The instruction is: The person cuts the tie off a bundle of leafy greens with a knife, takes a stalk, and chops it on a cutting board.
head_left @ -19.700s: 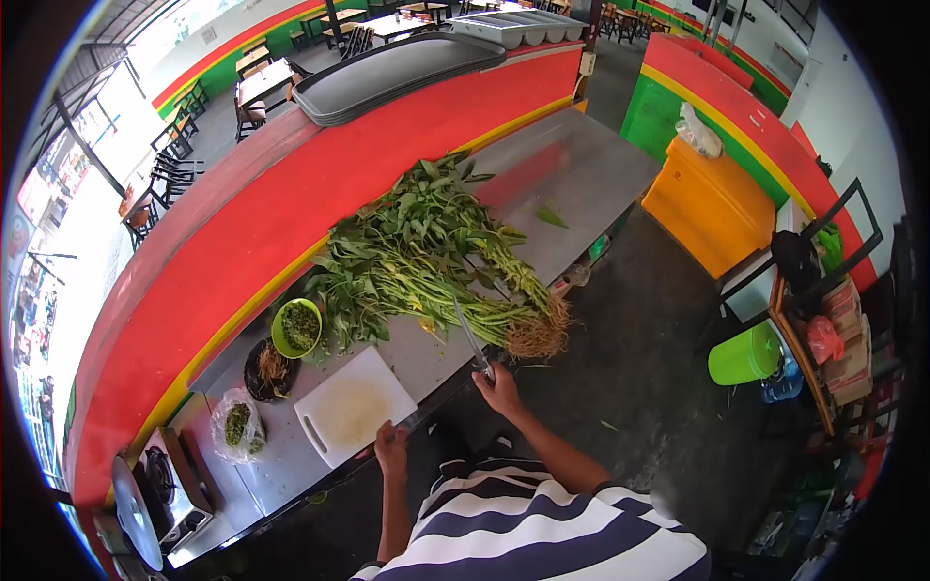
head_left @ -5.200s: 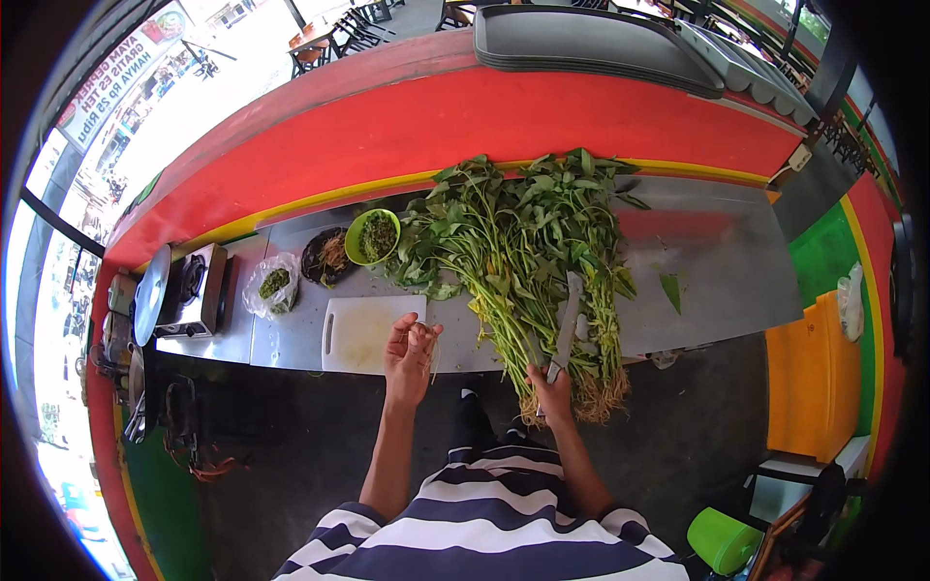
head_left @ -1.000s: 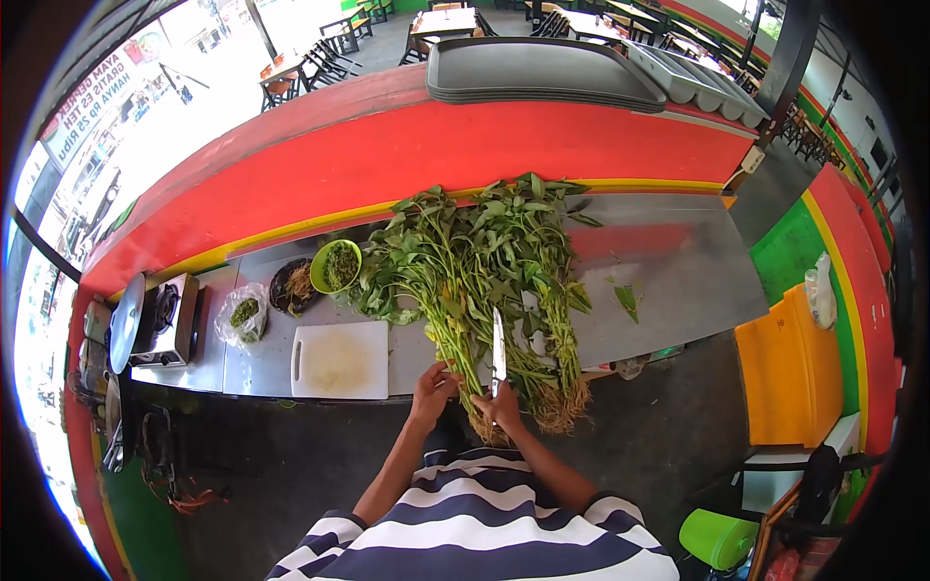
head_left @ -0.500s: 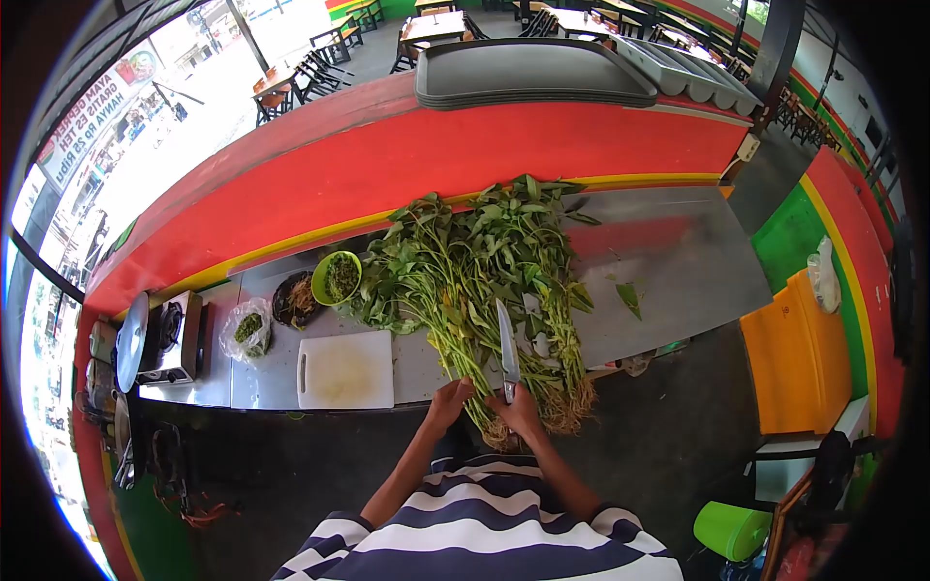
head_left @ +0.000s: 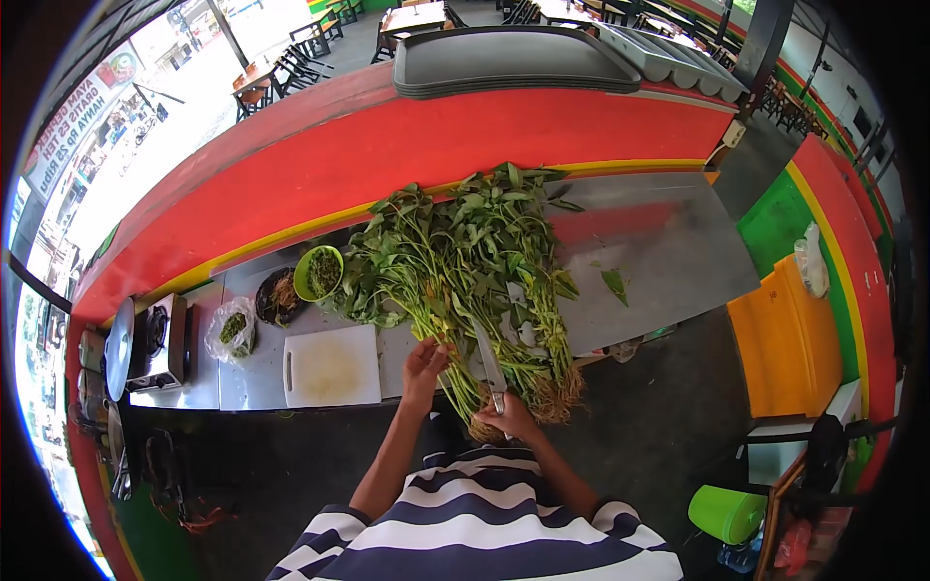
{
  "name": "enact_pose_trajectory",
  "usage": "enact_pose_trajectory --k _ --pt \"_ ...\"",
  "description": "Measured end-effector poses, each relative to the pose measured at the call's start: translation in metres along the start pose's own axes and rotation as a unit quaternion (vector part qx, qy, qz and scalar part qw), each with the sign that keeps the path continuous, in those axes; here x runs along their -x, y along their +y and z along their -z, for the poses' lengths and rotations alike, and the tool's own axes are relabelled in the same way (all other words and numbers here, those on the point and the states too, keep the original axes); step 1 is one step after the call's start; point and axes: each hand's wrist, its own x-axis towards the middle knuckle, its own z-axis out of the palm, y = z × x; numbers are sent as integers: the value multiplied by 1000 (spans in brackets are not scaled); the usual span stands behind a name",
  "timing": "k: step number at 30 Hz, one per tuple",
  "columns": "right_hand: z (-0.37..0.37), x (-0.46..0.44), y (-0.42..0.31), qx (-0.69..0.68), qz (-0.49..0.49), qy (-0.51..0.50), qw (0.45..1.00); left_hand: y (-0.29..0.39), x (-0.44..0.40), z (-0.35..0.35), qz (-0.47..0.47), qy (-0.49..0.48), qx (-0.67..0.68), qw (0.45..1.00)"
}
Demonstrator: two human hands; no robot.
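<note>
A big heap of leafy water spinach [head_left: 450,252] lies across the metal counter, its pale stems toward me and its brown roots [head_left: 557,397] hanging over the near edge. My right hand [head_left: 511,418] grips the handle of a knife [head_left: 488,356], whose blade points away from me over the stems. At the left side of the stems is my left hand [head_left: 423,370], its fingers curled together near a yellowish leaf. Whatever those fingertips pinch is too small to make out. The white cutting board [head_left: 332,366] lies left of this hand.
Left of the heap are a green bowl [head_left: 319,274] of chopped greens, a dark bowl [head_left: 280,296] with brownish scraps, a plastic bag [head_left: 231,329] of greens and a gas stove [head_left: 158,341]. A red wall [head_left: 407,136] rises behind the counter, with black trays [head_left: 513,60] on top.
My left hand has moved up and left along the stems, away from my right hand. The right hand still holds the knife, slightly lower. The camera view has shifted a little.
</note>
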Motion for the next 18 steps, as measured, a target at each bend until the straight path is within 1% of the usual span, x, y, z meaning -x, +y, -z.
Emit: enact_pose_trajectory --k 2,4,6,8,9,11,12,13,14,15,16,17,18 --pt "1 2 8 26 54 8 998 14 -3 5 -35 -5 32 999" --pt "4 -2 11 19 46 21 999 37 3 5 -48 -11 51 998" --pt "16 -4 10 15 33 48 998 53 2 9 -104 1 70 992" --pt "38 -14 -2 -75 19 90 993 68 7 16 -141 -1 84 986" --pt "54 -17 -16 -79 42 127 988 73 8 21 -137 -9 87 987" --pt "88 -34 -25 -48 16 231 972 76 10 34 -123 12 90 988" --pt "107 -47 -21 -82 30 270 959 75 10 38 -122 8 91 988" --pt "127 -65 -8 -116 46 306 944 72 10 42 -93 7 83 992" --pt "150 -86 13 -43 76 382 920 68 12 44 -66 7 76 995" --pt "173 -109 34 29 107 453 885 63 15 44 -41 19 48 998" --pt "195 -126 50 31 94 486 869 55 16 46 -42 18 47 998" --pt "214 -137 60 32 79 517 852 43 17 49 -12 18 15 1000" --pt "229 -139 61 31 78 517 852 30 18 54 18 18 -18 999"
